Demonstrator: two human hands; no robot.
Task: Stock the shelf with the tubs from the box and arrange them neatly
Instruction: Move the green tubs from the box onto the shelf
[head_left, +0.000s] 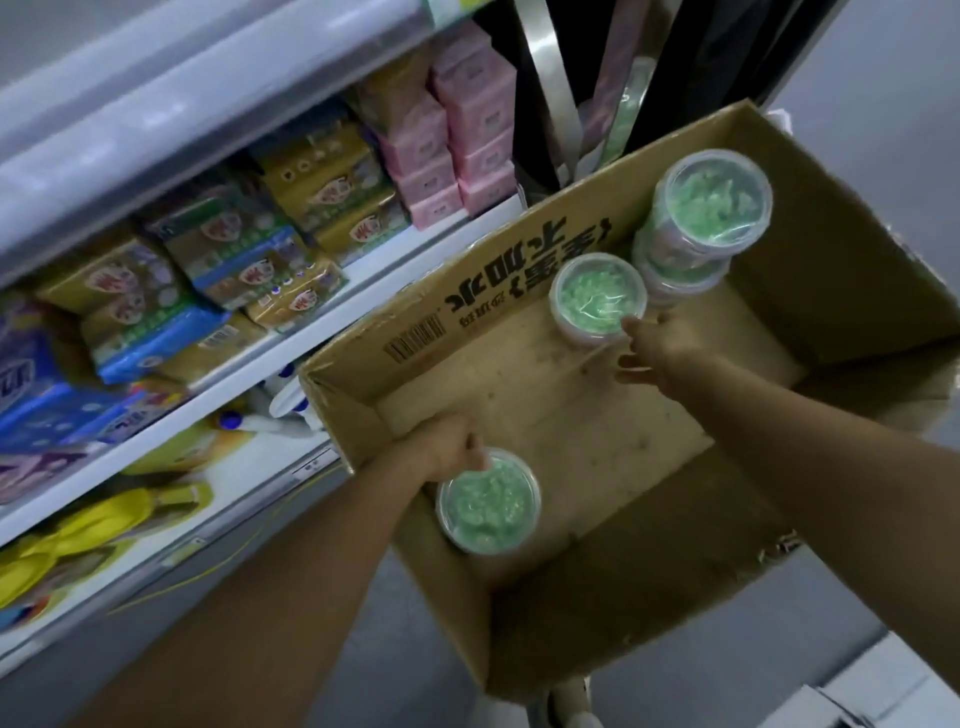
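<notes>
Here the open cardboard box beside the shelf holds clear-lidded tubs of green bits. A stack of tubs stands in its far corner, with a single tub just in front. The left hand grips the rim of a near tub, apparently raised at the box's near wall. The right hand reaches in with fingers spread loosely, fingertips touching the single tub's near edge without closing on it.

Box right of shelf, four tubs inside, two stacked at far corner
</notes>
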